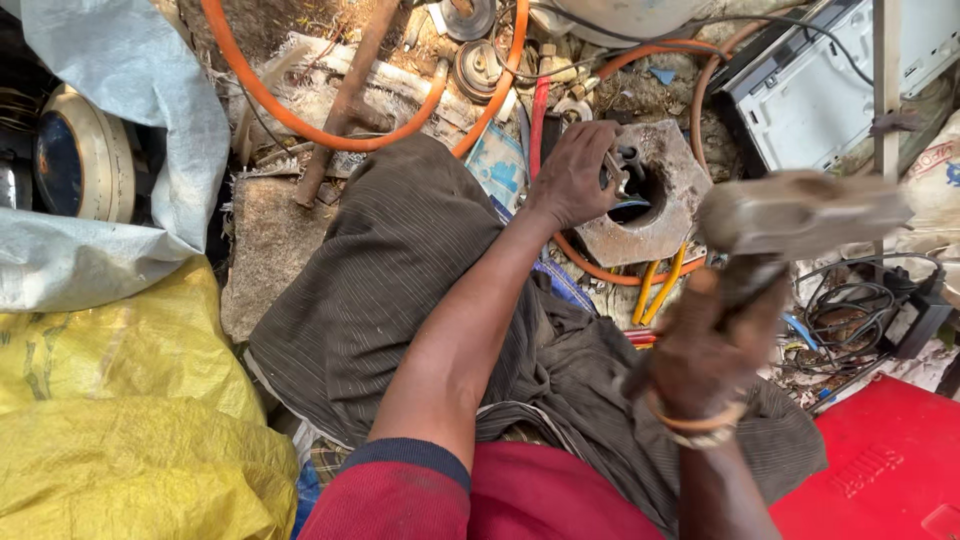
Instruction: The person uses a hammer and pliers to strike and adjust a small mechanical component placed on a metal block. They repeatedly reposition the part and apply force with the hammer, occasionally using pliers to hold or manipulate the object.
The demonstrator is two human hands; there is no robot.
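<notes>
Hammer [800,212] raised and blurred in my right hand [712,345], fingers closed round its handle. My left hand [575,172] pinches a small metal part [628,165] over the hexagonal block's [680,215] hole; I judge striking unfinished.

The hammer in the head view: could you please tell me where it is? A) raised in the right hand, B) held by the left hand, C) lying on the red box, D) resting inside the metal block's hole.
A: the right hand holds the hammer up in its grip, above and apart from the metal block, where the left hand steadies a small metal piece.
</notes>
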